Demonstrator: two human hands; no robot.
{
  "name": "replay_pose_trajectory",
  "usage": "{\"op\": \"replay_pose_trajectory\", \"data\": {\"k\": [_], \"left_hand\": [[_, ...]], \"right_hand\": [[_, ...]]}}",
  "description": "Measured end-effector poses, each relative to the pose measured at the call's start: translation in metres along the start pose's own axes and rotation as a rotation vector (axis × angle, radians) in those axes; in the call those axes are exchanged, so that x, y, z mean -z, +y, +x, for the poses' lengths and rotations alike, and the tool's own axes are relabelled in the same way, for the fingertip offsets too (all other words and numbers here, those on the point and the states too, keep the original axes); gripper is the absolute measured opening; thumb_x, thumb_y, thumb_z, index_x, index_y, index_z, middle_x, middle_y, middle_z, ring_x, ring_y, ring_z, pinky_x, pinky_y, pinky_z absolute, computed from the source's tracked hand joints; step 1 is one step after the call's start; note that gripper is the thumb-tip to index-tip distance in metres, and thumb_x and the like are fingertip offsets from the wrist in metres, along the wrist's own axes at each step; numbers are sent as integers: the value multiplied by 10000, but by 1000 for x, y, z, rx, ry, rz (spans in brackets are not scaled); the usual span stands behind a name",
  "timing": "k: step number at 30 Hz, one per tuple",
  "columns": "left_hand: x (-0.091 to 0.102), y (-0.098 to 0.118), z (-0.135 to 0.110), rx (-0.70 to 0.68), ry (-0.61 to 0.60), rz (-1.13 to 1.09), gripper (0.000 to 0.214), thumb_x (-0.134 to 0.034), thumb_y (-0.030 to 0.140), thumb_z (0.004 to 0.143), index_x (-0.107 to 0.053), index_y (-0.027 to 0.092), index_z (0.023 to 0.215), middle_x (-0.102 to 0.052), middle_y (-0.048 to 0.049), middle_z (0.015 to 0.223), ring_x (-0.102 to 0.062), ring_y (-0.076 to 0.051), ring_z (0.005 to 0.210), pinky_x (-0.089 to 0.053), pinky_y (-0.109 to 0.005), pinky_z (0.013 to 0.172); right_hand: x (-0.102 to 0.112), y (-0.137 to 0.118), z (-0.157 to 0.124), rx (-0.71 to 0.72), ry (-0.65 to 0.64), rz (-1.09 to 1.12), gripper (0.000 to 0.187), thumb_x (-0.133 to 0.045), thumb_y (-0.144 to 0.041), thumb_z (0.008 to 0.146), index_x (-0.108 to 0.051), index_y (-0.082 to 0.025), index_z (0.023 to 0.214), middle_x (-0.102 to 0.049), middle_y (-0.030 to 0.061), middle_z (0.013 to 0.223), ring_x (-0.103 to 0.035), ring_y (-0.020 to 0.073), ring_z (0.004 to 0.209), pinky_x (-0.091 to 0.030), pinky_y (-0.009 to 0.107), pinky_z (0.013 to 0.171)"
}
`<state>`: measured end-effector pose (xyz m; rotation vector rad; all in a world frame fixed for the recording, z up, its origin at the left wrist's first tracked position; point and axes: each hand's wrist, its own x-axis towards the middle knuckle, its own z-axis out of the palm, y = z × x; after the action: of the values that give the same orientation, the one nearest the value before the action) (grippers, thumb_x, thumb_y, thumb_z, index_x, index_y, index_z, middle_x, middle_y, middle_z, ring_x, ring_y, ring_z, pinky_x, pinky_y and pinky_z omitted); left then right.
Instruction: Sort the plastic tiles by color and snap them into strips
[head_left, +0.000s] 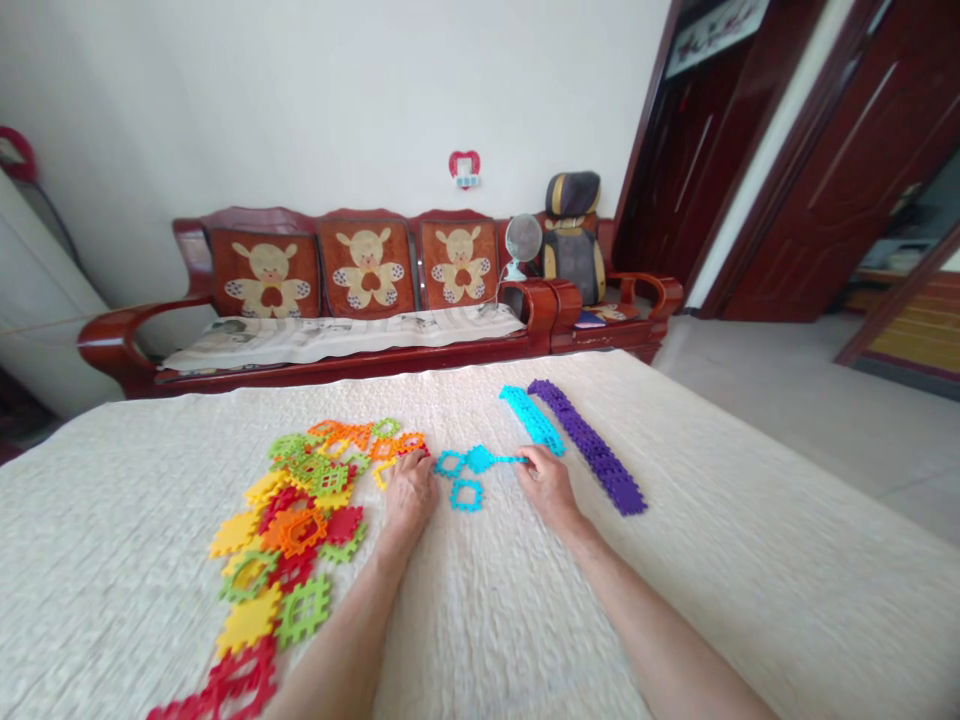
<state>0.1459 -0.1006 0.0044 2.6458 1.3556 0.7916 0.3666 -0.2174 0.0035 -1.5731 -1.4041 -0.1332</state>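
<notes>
My right hand point(547, 484) pinches the edge of a light-blue interlocking tile point(508, 459), seen nearly edge-on. Its left end meets a solid light-blue tile point(478, 459); whether they are joined I cannot tell. A light-blue open-frame tile point(450, 463) lies left of that, and another light-blue frame tile point(466, 495) lies nearer me. My left hand point(412, 490) rests back-up at the right side of the mixed tile pile, its fingertips bent down and partly hidden. Beside its fingers are a yellow frame tile point(381, 474) and orange and red tiles.
Red, orange, yellow and green tiles point(300, 530) spread over the left of the cloth-covered table point(720, 600). A light-blue row of tiles point(531, 418) and a longer purple row point(589, 445) lie beyond my right hand. A wooden sofa point(337, 360) stands behind the table.
</notes>
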Motion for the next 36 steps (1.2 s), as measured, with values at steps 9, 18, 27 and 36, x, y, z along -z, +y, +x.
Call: {"op": "replay_pose_trajectory", "data": {"k": [9, 18, 27, 36], "left_hand": [[3, 3, 0, 9, -22, 1, 357, -454, 149, 831, -681, 201, 1101, -626, -99, 1206, -535, -255, 1125, -383, -401, 972], [-1, 0, 0, -3, -9, 39, 362, -442, 159, 834, -680, 211, 1103, -625, -80, 1216, -537, -252, 1117, -388, -395, 975], [0, 1, 0, -31, 18, 40, 358, -435, 161, 827, -692, 194, 1073, -641, -96, 1191, -560, -272, 1099, -418, -420, 943], [-2, -1, 0, -50, 31, 63, 362, -430, 157, 833, -689, 197, 1082, -638, -99, 1192, -565, -265, 1083, -424, -405, 938]], "right_hand": [[11, -4, -11, 73, -262, -136, 453, -480, -66, 635, -585, -154, 1066, -588, 106, 1104, -527, 216, 1088, -413, 365, 982], [4, -23, -16, -32, -202, -377, 439, -550, -244, 740, -553, -140, 1166, -581, 120, 1061, -526, 256, 1039, -423, 392, 933], [20, -10, -4, -52, 113, -387, 488, -526, -273, 796, -474, -149, 1265, -555, 142, 1139, -503, 279, 1070, -414, 431, 927], [25, 25, -3, -153, 113, -517, 428, -460, -283, 859, -474, -87, 1240, -548, 175, 1140, -490, 292, 1054, -412, 435, 916]]}}
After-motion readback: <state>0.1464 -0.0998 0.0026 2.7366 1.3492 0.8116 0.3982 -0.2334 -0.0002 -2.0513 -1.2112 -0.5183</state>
